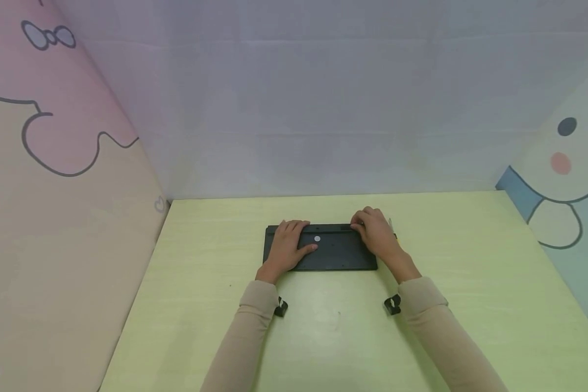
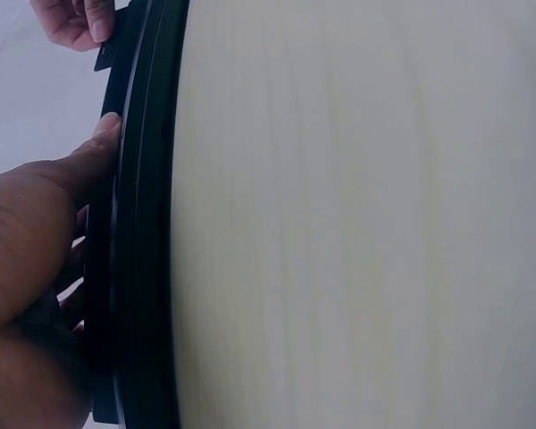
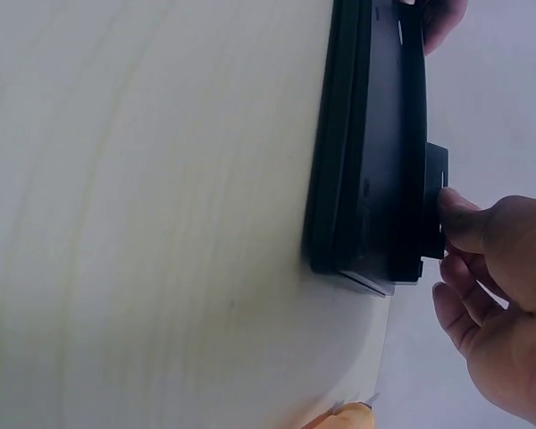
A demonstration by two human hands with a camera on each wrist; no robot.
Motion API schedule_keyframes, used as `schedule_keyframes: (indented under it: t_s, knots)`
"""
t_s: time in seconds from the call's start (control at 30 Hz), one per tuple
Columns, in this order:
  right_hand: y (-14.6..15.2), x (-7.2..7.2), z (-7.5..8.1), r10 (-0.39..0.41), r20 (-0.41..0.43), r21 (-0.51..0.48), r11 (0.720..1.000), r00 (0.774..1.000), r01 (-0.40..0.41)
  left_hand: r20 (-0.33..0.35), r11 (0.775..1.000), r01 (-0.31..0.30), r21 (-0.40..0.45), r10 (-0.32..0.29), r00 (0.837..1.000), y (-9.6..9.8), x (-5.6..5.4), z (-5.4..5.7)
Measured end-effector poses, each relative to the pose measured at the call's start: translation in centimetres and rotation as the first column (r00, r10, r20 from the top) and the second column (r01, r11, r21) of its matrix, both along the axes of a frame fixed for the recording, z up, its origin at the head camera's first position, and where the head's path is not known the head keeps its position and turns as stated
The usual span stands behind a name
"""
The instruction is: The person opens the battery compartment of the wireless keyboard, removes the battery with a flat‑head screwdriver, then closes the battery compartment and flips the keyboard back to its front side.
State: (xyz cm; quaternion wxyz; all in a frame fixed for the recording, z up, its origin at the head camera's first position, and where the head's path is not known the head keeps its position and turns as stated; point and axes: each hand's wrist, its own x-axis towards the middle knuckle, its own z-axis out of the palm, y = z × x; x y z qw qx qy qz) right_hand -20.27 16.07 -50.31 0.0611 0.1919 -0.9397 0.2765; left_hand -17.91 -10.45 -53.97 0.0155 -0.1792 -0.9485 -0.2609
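Note:
A black keyboard (image 1: 335, 253) lies face down on the table, a round pale sticker on its underside. My left hand (image 1: 286, 245) grips its left part, thumb spread on the underside and fingers curled at the far edge. At the far right edge my right hand (image 1: 376, 231) pinches a small black flap (image 3: 436, 197) between thumb and fingers. In the right wrist view this flap stands up from the keyboard's raised ridge; whether it is a foot or a cover I cannot tell. Most of it is hidden by the hand in the head view.
Just right of the keyboard, partly behind the right hand, lies a tool with a yellow-orange handle (image 3: 344, 417) and a pale tip. The light yellow table (image 1: 215, 326) meets a pale cloth wall (image 1: 294, 109) behind and printed walls on both sides.

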Motion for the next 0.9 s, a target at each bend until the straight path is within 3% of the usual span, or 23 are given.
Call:
schedule_keyframes:
  t_s: [0.33,0.63,0.9]
  knots:
    - [0.2,-0.1,0.4,-0.001,0.016,0.021,1.0,1.0,0.001,0.003,1.0,-0.008,-0.004,0.008,1.0,0.0,0.0,0.2]
    - [1.0,-1.0,0.9,0.008,-0.07,0.044,0.999,0.997,-0.005,-0.003,1.0,-0.015,0.006,0.015,1.0,-0.1,0.0,-0.1]
    - [2.0,-2.1,0.5,0.015,-0.078,0.108,0.994,0.997,-0.007,0.002,1.0,-0.017,-0.011,0.017,1.0,0.0,0.2,0.0]
